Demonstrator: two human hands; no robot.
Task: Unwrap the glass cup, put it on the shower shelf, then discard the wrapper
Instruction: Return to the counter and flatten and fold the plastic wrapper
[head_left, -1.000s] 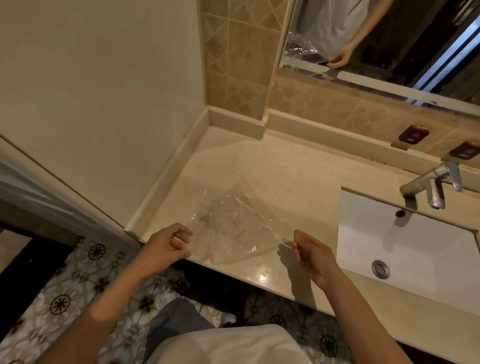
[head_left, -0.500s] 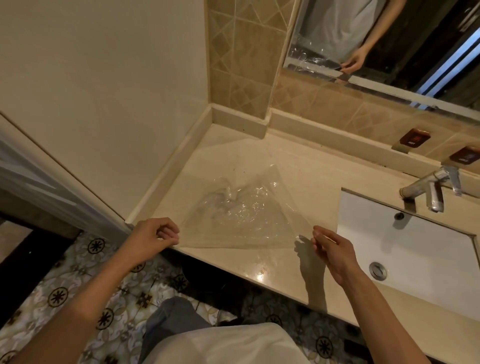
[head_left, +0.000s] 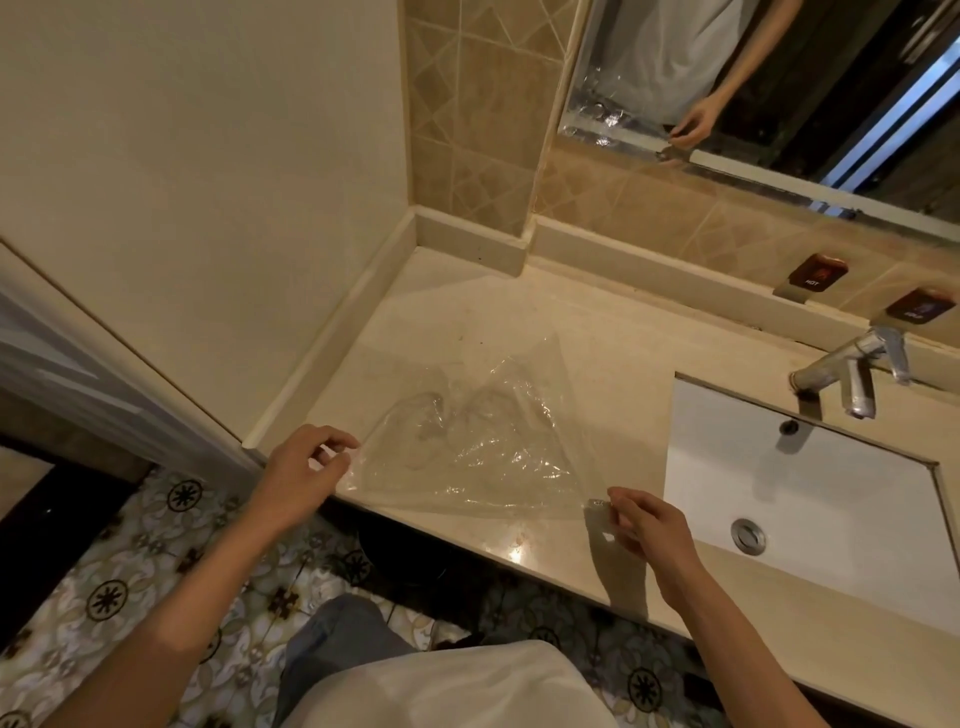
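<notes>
Clear wrapper (head_left: 467, 447) between both hands' grip

Worktop (head_left: 597, 332) bare behind and right of wrapper (head_left: 467, 441), open up to back ledge. Blocked left by wall (head_left: 208, 156), at back corner by tiled pillar (head_left: 467, 130). Sink (head_left: 831, 493) sunk into worktop at right, faucet (head_left: 852, 374) overhanging far rim. Wrapper stretched between left hand (head_left: 306, 467) and right hand (head_left: 644, 525), spanning front edge. Open floor (head_left: 130, 571) below left.
</notes>
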